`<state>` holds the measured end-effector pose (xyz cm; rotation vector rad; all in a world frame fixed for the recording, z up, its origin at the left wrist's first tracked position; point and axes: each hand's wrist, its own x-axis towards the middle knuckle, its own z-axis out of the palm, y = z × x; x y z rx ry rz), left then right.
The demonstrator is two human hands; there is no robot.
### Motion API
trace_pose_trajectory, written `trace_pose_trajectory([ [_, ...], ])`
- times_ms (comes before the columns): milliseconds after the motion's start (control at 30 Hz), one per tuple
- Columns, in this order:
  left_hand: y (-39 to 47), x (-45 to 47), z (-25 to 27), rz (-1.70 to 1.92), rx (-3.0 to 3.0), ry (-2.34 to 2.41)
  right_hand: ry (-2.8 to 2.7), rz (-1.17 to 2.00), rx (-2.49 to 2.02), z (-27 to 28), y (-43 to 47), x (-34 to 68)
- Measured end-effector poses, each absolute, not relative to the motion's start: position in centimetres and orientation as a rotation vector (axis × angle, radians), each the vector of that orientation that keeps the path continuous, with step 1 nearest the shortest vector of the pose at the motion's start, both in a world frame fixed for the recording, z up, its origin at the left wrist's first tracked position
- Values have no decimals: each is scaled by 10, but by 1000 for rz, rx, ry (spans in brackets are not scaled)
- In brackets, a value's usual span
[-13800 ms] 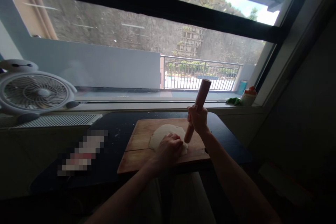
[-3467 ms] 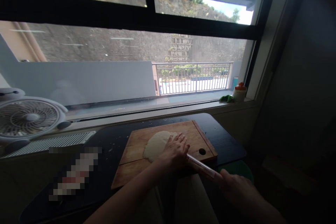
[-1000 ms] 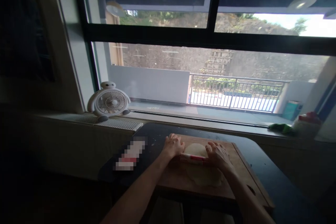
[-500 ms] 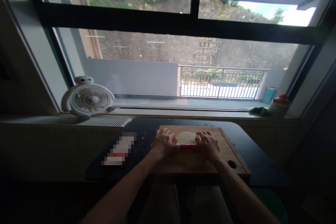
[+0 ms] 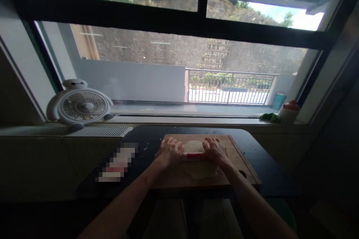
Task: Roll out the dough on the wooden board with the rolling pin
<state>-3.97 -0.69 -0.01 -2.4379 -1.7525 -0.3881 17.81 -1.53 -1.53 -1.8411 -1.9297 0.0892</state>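
A pale rolling pin (image 5: pixel 193 155) with a red band lies crosswise over a flat sheet of dough (image 5: pixel 200 170). My left hand (image 5: pixel 171 150) is closed over the pin's left end. On its right end, my right hand (image 5: pixel 215 150) rests with curled fingers. The dough shows on both sides of the pin, beyond it and nearer to me; parts of it are hidden by my hands. Underneath is a wooden cutting board (image 5: pixel 174 181) with a dark hole near its right front corner.
The board lies on a dark table (image 5: pixel 269 175). A blurred-out item (image 5: pixel 119 162) is at the table's left. A white fan (image 5: pixel 84 105) stands by the window. On the sill at right are a green cloth (image 5: pixel 270 117) and a white bottle (image 5: pixel 289 112) with a red top.
The camera view has turned slightly to the right, so everything sits further left. More dough shows on the near side of the pin. Both hands keep hold of the pin.
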Motion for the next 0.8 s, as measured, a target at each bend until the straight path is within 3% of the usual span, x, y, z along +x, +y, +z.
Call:
trace_pose_trajectory([
  [200,-49,-42,-12,-574,-2398,-1504,-1933,-151,-1722,-24,-60,172],
  [600,62,-25,2,-366,-2352,-1886,-1905,114,-1980,-2,39,183],
  [800,40,-27,0,-347,-2396,-1842,-1887,142,-1947,-7,22,184],
])
